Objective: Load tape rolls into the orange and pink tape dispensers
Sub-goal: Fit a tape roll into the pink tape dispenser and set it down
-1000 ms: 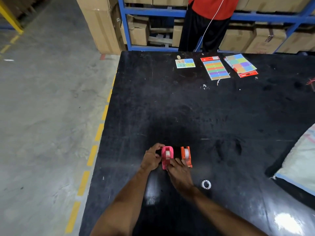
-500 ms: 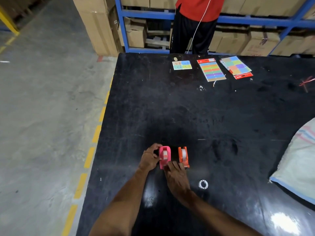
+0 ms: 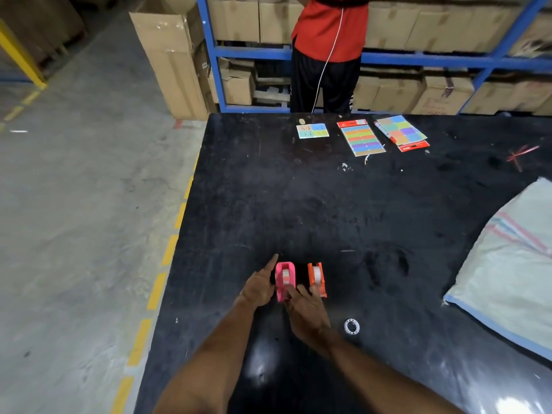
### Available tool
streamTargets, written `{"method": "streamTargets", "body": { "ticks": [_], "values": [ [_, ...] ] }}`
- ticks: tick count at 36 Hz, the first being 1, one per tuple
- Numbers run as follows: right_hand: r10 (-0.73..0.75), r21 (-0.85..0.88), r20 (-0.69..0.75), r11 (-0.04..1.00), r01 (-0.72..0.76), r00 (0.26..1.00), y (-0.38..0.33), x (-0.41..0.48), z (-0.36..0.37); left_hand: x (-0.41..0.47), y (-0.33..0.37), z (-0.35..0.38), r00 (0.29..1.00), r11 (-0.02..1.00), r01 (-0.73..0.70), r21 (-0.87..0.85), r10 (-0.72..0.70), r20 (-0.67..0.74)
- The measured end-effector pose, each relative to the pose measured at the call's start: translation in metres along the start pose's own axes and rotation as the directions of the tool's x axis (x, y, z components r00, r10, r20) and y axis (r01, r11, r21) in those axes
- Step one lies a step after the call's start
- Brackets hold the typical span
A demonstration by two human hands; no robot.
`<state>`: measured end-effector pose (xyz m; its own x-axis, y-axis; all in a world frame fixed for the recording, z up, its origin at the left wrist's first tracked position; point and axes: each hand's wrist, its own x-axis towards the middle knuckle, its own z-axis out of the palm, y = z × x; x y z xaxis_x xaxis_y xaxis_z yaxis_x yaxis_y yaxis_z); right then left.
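Two tape dispensers stand side by side on the black surface [image 3: 298, 204] in front of me, and both my hands are at them. The pink dispenser [image 3: 285, 280] is between my hands, upright, with a roll of tape showing in its top slot. My left hand [image 3: 260, 286] rests against its left side, the index finger stretched out straight and pointing away from me past the dispenser's far end, the other fingers loosely curled; that grip is not closed around anything that I can see. My right hand [image 3: 304, 312] comes in from the near side, its fingertips [image 3: 291, 291] touching the near end of the pink dispenser, and one finger reaches the near end of the orange dispenser [image 3: 317, 279]. The fingers are spread rather than pinched, though whether they press on a strip of tape I cannot tell. The orange dispenser stands just to the right of the pink one, a narrow dark gap between them, and it too carries a pale roll in its slot. To the right of my right wrist and a little nearer to me, a small white ring [image 3: 351, 326] lies flat on the surface, apart from both dispensers. Well off to the right lies a pale woven sack [image 3: 507, 276]. Far beyond my hands, at the surface's far edge, lie packs of coloured sticky notes [image 3: 360, 138], and a person in a red shirt [image 3: 328, 28] stands there at blue shelving [image 3: 212, 55] stacked with cardboard boxes.
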<state>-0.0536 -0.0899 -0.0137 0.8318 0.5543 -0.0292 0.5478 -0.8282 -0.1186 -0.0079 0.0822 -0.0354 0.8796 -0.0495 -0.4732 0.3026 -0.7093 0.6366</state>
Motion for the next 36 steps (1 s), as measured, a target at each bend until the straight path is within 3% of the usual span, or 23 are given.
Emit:
{"method": "streamTargets", "body": {
  "ticks": [4,9,13,18,25,36],
  "values": [
    [-0.050,-0.048,-0.026,0.998,0.049,0.998,0.015,-0.002,-0.009,-0.019,0.010,-0.002,0.988,0.992,-0.127,0.007,0.127,-0.085],
    [0.079,-0.065,-0.053,0.995,-0.082,0.995,0.037,-0.022,-0.024,-0.038,0.016,0.014,0.955,0.983,-0.156,0.100,0.176,-0.237],
    [0.169,-0.050,-0.080,0.984,-0.173,0.982,0.064,-0.049,-0.023,-0.063,0.029,0.035,0.934,0.968,-0.189,0.163,0.229,-0.274],
    [0.256,-0.012,0.074,0.967,-0.255,0.964,0.090,-0.079,-0.017,-0.083,0.037,0.069,0.948,0.948,-0.235,0.215,0.273,-0.165],
    [0.224,0.095,0.318,0.959,-0.266,0.921,0.102,-0.102,-0.012,-0.089,0.037,0.107,0.978,0.927,-0.210,0.311,0.200,0.066],
    [0.126,0.166,0.432,0.962,-0.216,0.893,0.099,-0.092,-0.012,-0.088,0.026,0.114,0.982,0.886,-0.184,0.425,0.187,0.036]
  ]
}}
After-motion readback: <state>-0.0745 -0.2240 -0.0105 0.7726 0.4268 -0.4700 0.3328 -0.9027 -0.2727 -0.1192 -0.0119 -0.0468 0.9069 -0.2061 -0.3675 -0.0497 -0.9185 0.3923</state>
